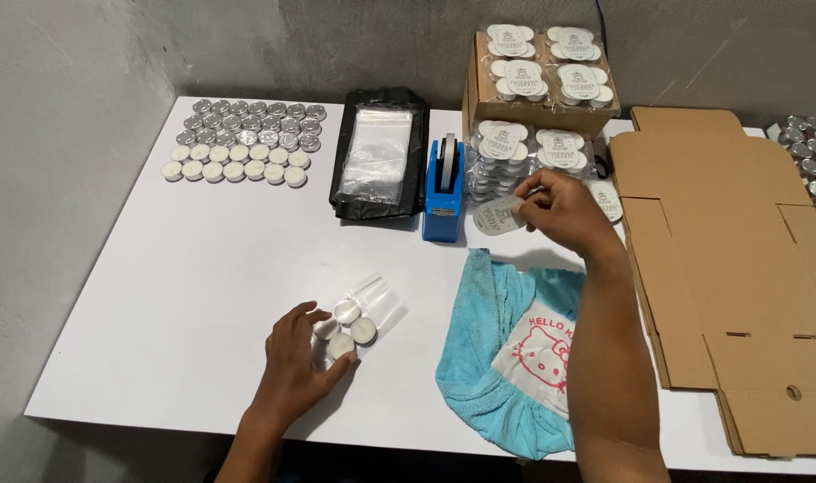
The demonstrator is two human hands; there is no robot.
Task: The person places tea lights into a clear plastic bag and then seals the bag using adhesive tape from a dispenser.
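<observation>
My left hand [293, 362] rests on the white table [157, 295], fingers touching a small clear bag [354, 315] with several white tealight candles inside. My right hand [565, 210] is raised further back and pinches a pale grey label card [496, 216] between its fingertips, just in front of stacked clear packs of tealights [524, 152]. A blue tape dispenser [445, 190] stands left of the card.
Rows of loose tealights [245, 141] lie at the back left. A black bag of clear sleeves [378, 156] sits beside the dispenser. A blue cloth [506, 358] lies under my right forearm. Flat cardboard [721, 259] covers the right side, and a box with packs [538, 76] stands behind.
</observation>
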